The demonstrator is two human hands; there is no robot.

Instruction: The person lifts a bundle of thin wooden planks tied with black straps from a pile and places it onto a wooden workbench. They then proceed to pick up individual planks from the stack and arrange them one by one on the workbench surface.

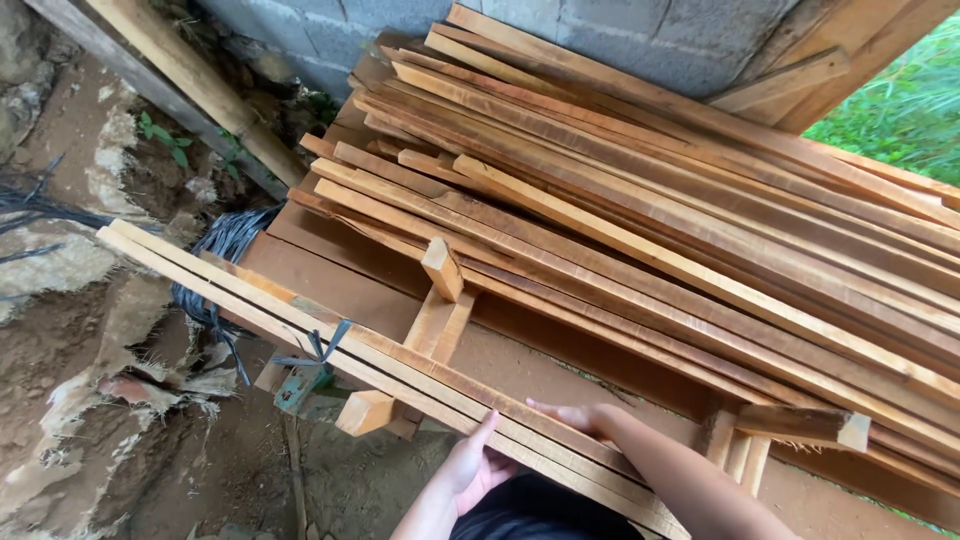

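My left hand (468,468) cups the near underside edge of a pair of long wooden slats (300,325) that lie side by side along the front of a rough wooden rack. My right hand (578,416) rests flat on top of the same slats, fingers stretched left. The slats run from the upper left down to the lower right. Behind them a big pile of long wooden battens (640,200) lies slanted across the rack.
A short wooden block (442,268) stands up from a rack crosspiece (437,325). A second support (800,425) sticks out on the right. A grey block wall (620,30), leaning planks (190,80), bare earth (70,400), black wires (215,260) and green plants (905,105) surround the rack.
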